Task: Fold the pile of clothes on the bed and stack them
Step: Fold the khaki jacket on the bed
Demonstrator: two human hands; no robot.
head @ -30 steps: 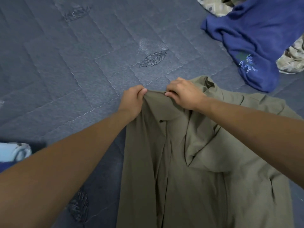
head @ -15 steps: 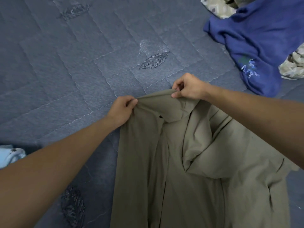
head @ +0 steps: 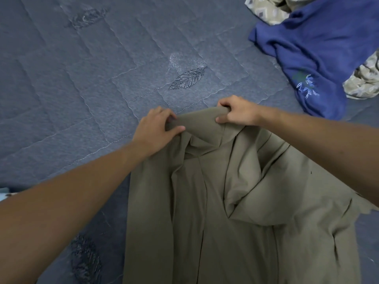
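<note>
Both hands had spread apart: left hand [head: 158,131] and right hand [head: 238,111] pinched the olive garment [head: 235,212], its body trailing below on the bed [head: 82,78].

Grey-blue quilted bedspread [head: 82,83], stitched diamond panels, embroidered leaf motif [head: 187,78], soft even light

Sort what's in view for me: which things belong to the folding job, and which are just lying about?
Job:
olive shirt, top edge gripped by left hand and right hand
blue garment, unfolded, waiting
patterned cloth, crumpled under the blue garment

Lying about:
quilt, just the work surface
pale blue item at the left edge, too cropped to identify
</note>
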